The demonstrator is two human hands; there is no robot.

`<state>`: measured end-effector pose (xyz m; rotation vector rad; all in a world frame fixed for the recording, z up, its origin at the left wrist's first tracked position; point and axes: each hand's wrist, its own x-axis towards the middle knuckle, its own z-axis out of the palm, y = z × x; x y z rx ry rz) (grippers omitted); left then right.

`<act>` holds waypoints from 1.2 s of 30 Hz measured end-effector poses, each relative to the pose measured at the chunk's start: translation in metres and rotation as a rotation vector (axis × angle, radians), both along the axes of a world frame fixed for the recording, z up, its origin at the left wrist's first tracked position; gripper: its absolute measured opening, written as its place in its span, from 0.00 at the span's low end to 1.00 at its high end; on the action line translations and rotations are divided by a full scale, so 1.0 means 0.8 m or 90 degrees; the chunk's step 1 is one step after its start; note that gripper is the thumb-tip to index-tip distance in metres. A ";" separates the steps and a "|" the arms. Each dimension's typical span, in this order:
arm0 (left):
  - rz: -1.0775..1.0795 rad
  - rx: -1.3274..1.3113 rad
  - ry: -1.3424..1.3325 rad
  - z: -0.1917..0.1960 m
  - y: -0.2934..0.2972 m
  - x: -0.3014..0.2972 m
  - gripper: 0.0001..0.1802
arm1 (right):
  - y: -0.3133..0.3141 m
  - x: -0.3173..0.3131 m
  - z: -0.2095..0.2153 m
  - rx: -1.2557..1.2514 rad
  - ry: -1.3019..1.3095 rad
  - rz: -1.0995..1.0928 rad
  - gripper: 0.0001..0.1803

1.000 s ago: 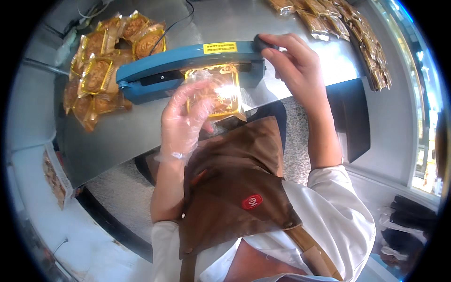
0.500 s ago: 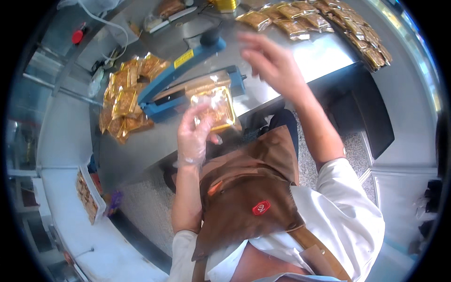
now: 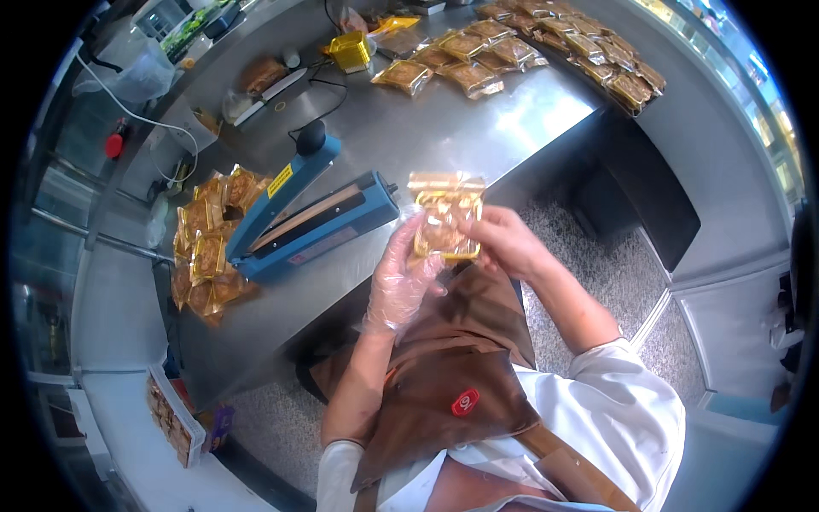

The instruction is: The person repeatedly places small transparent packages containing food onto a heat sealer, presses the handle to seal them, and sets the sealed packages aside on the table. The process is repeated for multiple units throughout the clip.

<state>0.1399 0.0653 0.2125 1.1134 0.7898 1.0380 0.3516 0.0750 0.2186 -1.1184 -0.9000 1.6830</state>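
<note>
Your right hand [image 3: 509,243] has let go of the impulse sealer's [image 3: 341,229] knob [image 3: 311,138], and the wrapped mooncake [image 3: 448,226] has come clear of its open arm [image 3: 271,192]. That leaves the sealer untouched and the packet wholly yours to handle, just beyond the sealer's right end. Your gloved left hand [image 3: 403,275] is partly closed around its left side; the bare right pinches its right edge, thumb on top. More packets [image 3: 207,256] lie piled at the sealer's left end.
</note>
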 end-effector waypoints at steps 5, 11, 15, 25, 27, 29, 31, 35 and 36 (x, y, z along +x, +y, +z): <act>0.063 0.063 0.108 -0.016 0.005 -0.013 0.41 | 0.111 0.031 0.003 0.075 -0.043 -0.119 0.16; 0.083 0.105 0.202 -0.047 0.014 -0.028 0.38 | 0.317 0.050 -0.005 0.105 -0.088 -0.175 0.19; 0.089 0.165 0.279 -0.060 0.009 -0.037 0.36 | 0.414 0.043 -0.001 0.037 -0.091 -0.232 0.20; 0.107 0.241 0.290 -0.029 -0.002 -0.078 0.24 | 0.342 0.014 0.004 0.174 -0.276 -0.106 0.15; 0.110 0.236 0.267 -0.021 0.005 -0.079 0.20 | 0.320 -0.020 0.023 0.235 -0.289 -0.020 0.14; 0.088 0.259 0.327 -0.019 0.017 -0.084 0.18 | 0.317 -0.063 0.047 0.331 -0.345 0.089 0.12; 0.107 0.309 0.341 -0.020 0.026 -0.089 0.16 | 0.326 -0.112 0.070 0.449 -0.434 0.184 0.11; 0.110 0.291 0.329 -0.024 0.027 -0.093 0.13 | 0.345 -0.223 0.085 0.632 -0.521 0.290 0.14; 0.102 0.320 0.314 -0.026 0.031 -0.096 0.13 | 0.358 -0.244 0.076 0.740 -0.533 0.304 0.14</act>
